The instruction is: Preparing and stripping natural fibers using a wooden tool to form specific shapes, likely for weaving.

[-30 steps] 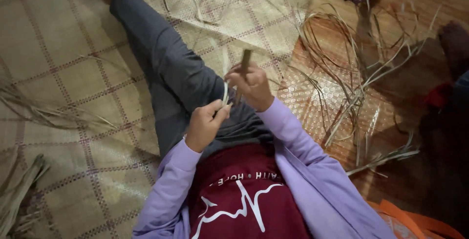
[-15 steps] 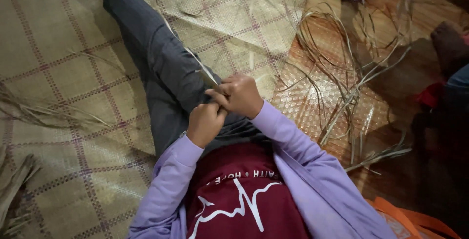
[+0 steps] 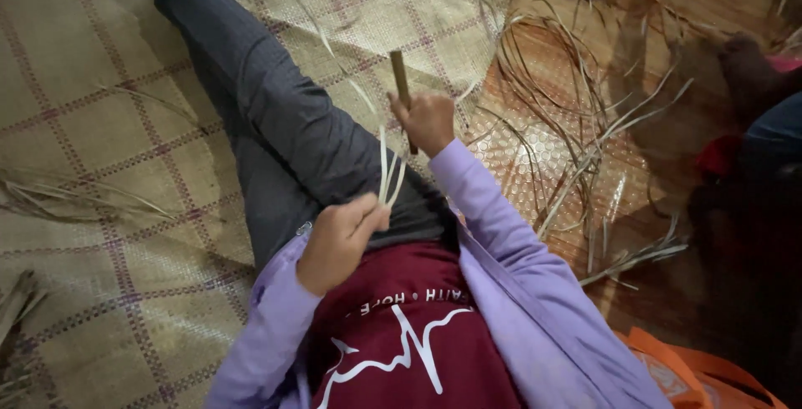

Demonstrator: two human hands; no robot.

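On a woven mat (image 3: 100,125) with a checked pattern of purple lines, the person sits with one leg in dark grey trousers (image 3: 267,116) stretched away toward the top left. Left hand (image 3: 341,238) is held close above the lap, fingers closed around the near ends of several thin pale strips (image 3: 386,171), which rise from the fist and curve up across the thigh toward the top of the view. Right hand (image 3: 428,121) is raised further out, fist closed around a short brown stick-like tool (image 3: 401,83); the tool stands nearly upright, its upper end clear above the knuckles and its lower end showing just below the hand. Whether the tool carries a blade cannot be told. The two hands are apart, with the strips running between them; the strips pass just beside the right hand, and contact with the tool cannot be confirmed. Both arms are in lilac sleeves (image 3: 501,242) over a maroon shirt (image 3: 401,334) with a white line drawing. To the right, a heap of loose strips (image 3: 576,133) lies in loops on a panel of open hexagonal weave (image 3: 535,158), which rests on the brown floor. A few dry strands (image 3: 67,196) lie on the mat at the left edge. An orange bag (image 3: 702,367) shows at the lower right corner.
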